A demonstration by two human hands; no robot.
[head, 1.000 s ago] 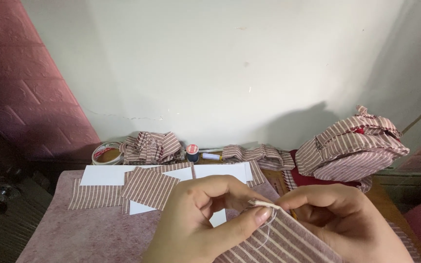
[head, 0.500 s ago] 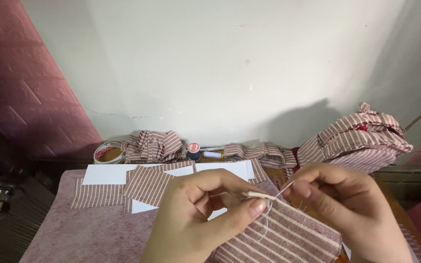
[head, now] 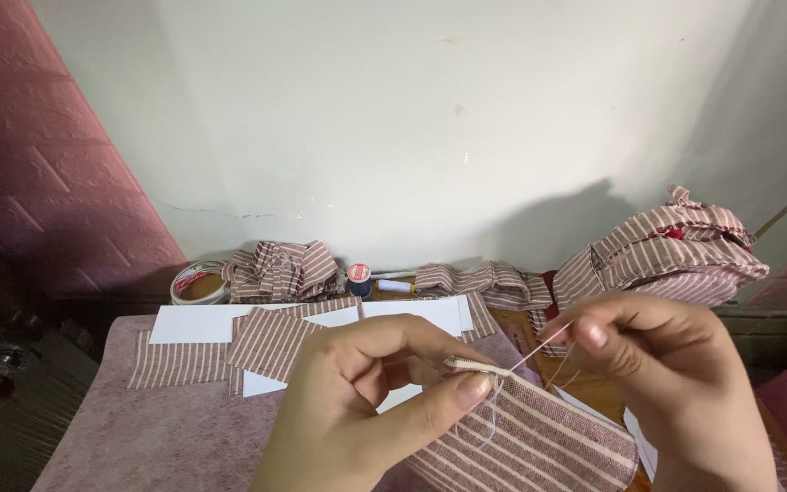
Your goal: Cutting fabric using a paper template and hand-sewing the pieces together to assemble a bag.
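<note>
My left hand [head: 375,401] pinches the folded edge of a piece of red-and-white striped fabric [head: 530,442] between thumb and fingers. My right hand [head: 658,374] sits to the right of it, its fingertips closed on a thin pale thread [head: 532,353] drawn taut up and to the right from the fabric's edge. A needle cannot be made out. The lower part of the fabric runs out of view at the bottom.
Cut striped pieces [head: 270,342] and white paper sheets [head: 193,323] lie on the mauve table cover [head: 157,428]. Along the wall sit a round tin [head: 198,282], a thread spool [head: 359,278], crumpled striped scraps [head: 280,269] and a tall striped pile [head: 676,251] at right.
My right hand has risen and moved away to the right from the fabric edge, drawing the thread out longer. My left hand keeps its pinch on the fabric.
</note>
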